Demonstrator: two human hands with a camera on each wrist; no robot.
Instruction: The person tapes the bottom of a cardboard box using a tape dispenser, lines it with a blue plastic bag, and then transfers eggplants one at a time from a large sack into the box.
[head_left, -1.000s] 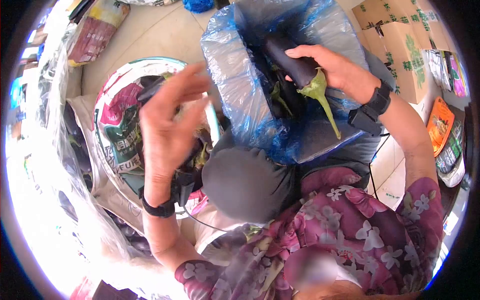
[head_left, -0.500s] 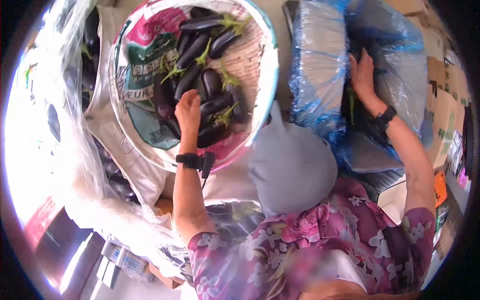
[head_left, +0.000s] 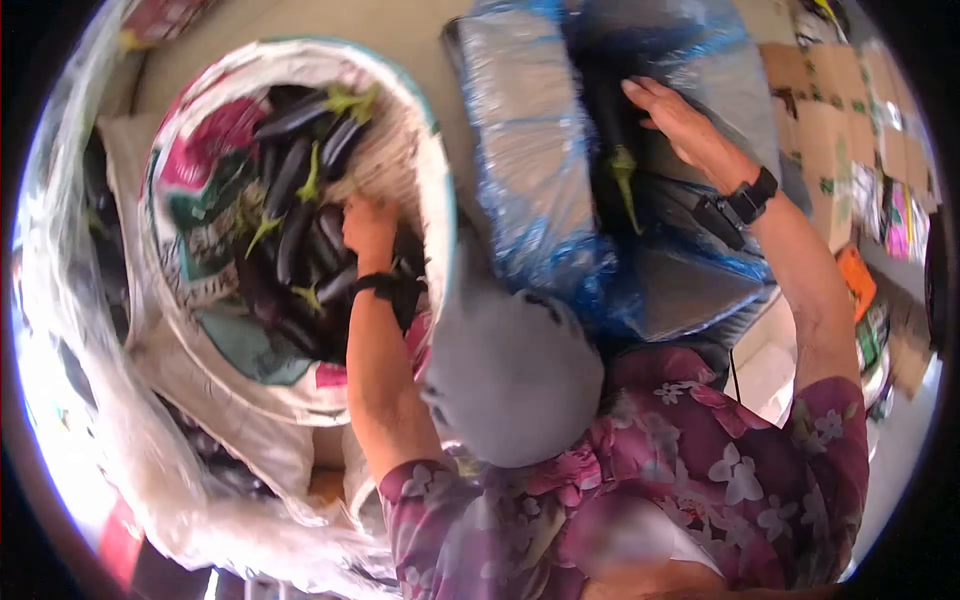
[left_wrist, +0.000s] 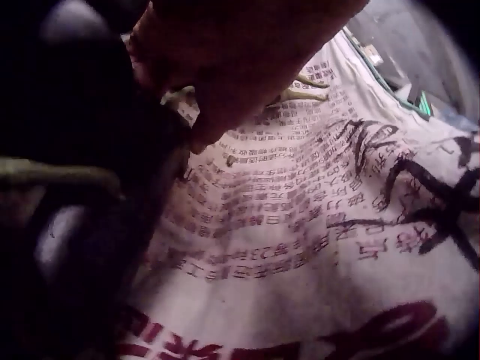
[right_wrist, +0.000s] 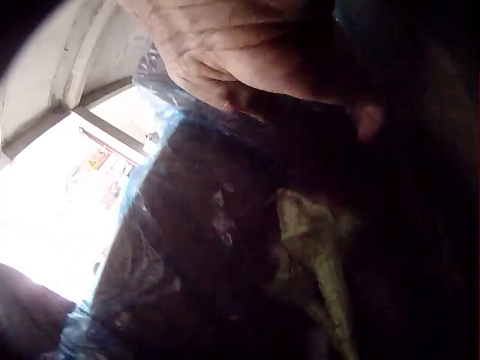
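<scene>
In the head view my left hand (head_left: 370, 228) reaches down into a round basket (head_left: 445, 190) among dark purple eggplants (head_left: 290, 185). Its fingers look bent and partly hide among the eggplants; I cannot tell whether they hold one. The left wrist view shows this hand (left_wrist: 225, 67) against a dark shape, over printed sack cloth (left_wrist: 240, 202). My right hand (head_left: 685, 125) is inside a box lined with blue-tinted plastic (head_left: 525, 130), fingers extended beside an eggplant (head_left: 606, 115) with a green stem. In the right wrist view its palm (right_wrist: 232, 52) is above the eggplant's green cap (right_wrist: 311, 229).
My grey-covered knee (head_left: 515, 380) stands between basket and box. Clear plastic sheeting (head_left: 170, 470) runs along the left, with more eggplants (head_left: 215, 455) beneath it. Printed cardboard boxes (head_left: 820, 130) stand at the right.
My left hand went from above the basket down among the eggplants. My right hand let go of the eggplant it held, which now lies in the lined box. The head view shifted.
</scene>
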